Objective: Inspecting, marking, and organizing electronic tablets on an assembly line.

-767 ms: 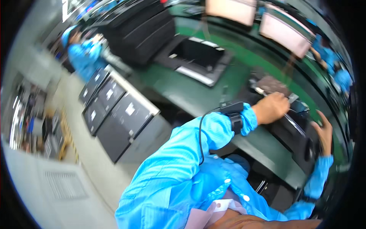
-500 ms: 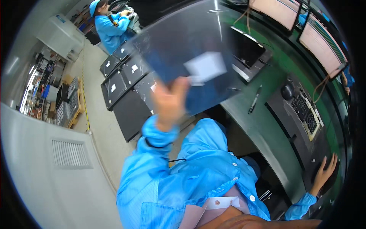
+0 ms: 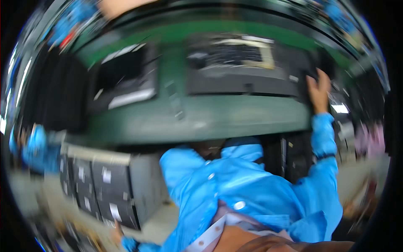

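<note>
The whole view is blurred by motion. My right hand [image 3: 320, 93] has its fingers apart at the right end of a long black mat [image 3: 289, 59] on the green bench [image 3: 218, 117]. It appears to rest there, holding nothing that I can see. On the mat lies a dark part with a pale frame [image 3: 266, 56]. At the lower left my left hand [image 3: 116, 233] is small and smeared, just below a stack of black panels [image 3: 112, 180] bearing white labels. What its fingers do cannot be made out.
A dark screen-like device [image 3: 126, 69] with a pale strip lies on the bench's left part, beside a tall black shape [image 3: 54, 90]. A blurred pen [image 3: 176, 103] lies between the device and mat. A blue-clothed person [image 3: 37, 147] appears at far left.
The view has swung right, toward the bench. The clear sheet with a white label, held up by my left hand before, is no longer visible; that hand is now low at left.
</note>
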A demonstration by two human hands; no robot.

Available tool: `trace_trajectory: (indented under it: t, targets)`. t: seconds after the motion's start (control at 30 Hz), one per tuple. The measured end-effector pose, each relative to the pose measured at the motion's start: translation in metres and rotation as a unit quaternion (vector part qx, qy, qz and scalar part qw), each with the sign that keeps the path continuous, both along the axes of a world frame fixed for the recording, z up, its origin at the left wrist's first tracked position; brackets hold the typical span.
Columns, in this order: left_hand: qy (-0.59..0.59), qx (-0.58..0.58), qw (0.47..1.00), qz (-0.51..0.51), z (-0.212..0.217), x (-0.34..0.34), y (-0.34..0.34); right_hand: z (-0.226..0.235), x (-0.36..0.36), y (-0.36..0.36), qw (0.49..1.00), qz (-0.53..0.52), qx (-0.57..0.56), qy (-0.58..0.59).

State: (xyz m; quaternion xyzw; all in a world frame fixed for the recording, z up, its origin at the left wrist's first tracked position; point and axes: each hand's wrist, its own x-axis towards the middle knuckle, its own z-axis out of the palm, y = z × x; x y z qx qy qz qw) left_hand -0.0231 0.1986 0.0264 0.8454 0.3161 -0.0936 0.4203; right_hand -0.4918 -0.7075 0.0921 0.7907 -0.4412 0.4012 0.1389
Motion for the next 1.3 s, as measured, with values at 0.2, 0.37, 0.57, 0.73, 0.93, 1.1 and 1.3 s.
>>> trace_trajectory:
  t: [0.2, 0.37, 0.57, 0.73, 0.93, 1.1, 1.3]
  targets:
    - [-0.167, 0.277, 0.915, -0.242, 0.100, -0.001, -0.244, -0.013, -0.002, -0.019, 0.999, -0.028, 0.038, 0.027]
    - [-0.505, 0.101, 0.575, -0.636, 0.078, -0.027, -0.454, 0.000, 0.002, -0.013, 0.995, 0.010, -0.021, 0.098]
    - [-0.533, -0.124, 0.428, -0.719, 0.077, -0.100, -0.586, 0.009, 0.007, -0.009, 0.994, 0.043, 0.029, 0.092]
    - [-0.485, -0.181, 0.426, -0.742, 0.068, -0.122, -0.600, 0.010, -0.002, -0.014, 0.997, 0.043, 0.020, 0.056]
    - [-0.441, -0.205, 0.490, -0.723, 0.060, -0.117, -0.592, 0.027, -0.037, -0.056, 0.996, -0.032, 0.076, -0.012]
    - [-0.482, -0.184, 0.483, -0.708, 0.054, -0.122, -0.596, 0.029, -0.076, -0.094, 0.947, -0.172, 0.241, 0.129]
    - [-0.479, -0.184, 0.479, -0.712, 0.055, -0.123, -0.597, 0.015, -0.086, -0.100, 0.964, -0.127, 0.114, 0.206]
